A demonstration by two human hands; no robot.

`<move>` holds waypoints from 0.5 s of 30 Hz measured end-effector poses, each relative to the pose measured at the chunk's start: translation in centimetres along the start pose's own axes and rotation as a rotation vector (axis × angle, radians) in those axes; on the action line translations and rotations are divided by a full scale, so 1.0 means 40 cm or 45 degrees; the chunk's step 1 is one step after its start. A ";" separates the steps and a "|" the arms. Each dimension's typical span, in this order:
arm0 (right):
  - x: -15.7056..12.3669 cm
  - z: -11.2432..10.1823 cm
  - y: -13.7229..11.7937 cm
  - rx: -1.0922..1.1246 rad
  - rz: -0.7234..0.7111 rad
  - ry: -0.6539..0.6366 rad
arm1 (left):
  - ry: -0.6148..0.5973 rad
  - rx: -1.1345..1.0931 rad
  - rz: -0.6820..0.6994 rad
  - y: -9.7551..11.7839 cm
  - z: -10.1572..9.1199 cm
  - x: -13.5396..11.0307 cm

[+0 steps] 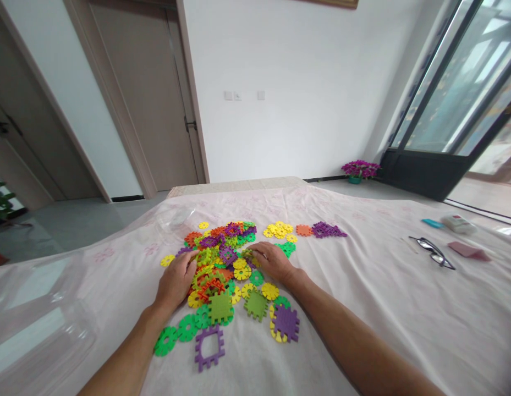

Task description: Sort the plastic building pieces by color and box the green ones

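Observation:
A mixed heap of plastic interlocking pieces (216, 275) lies on the cloth, in purple, orange, green and yellow. My left hand (177, 279) rests against the heap's left side, its fingers loosely stretched along the pieces. From the right, my right hand (274, 261) reaches over the heap with fingers extended and slightly bent, touching pieces; what lies under its fingertips is partly hidden. Nearer me are a purple square frame (209, 347), a solid purple square (286, 323), a light green square (220, 308) and green notched discs (187, 328).
Beyond my right hand sit a yellow disc group (278, 229), an orange piece (303, 230) and a purple cluster (327, 230). Clear plastic containers (36, 313) stand at left. Eyeglasses (433, 253), a pink cloth (468, 251) and a blue item (432, 223) lie at right.

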State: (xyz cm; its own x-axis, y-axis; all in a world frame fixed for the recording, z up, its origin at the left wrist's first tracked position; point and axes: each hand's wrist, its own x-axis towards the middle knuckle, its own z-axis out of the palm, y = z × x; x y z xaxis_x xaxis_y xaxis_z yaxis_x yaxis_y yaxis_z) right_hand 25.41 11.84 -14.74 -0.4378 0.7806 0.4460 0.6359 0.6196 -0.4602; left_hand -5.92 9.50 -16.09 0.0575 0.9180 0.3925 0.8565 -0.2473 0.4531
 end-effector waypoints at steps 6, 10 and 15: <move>-0.003 0.001 -0.012 -0.013 0.031 -0.004 | -0.002 0.000 -0.002 -0.005 0.004 0.001; -0.005 0.000 -0.015 -0.010 0.059 -0.014 | 0.001 -0.007 0.005 -0.006 0.004 0.001; -0.002 0.008 -0.003 0.009 0.116 0.040 | 0.001 -0.002 0.002 -0.010 0.006 0.003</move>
State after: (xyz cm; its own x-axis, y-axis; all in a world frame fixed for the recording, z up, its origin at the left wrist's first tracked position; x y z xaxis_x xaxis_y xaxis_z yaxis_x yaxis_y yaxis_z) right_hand 25.16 11.72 -14.99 -0.3577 0.8310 0.4261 0.6679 0.5466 -0.5052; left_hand -6.14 9.81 -16.43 0.0582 0.9174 0.3938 0.8555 -0.2491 0.4540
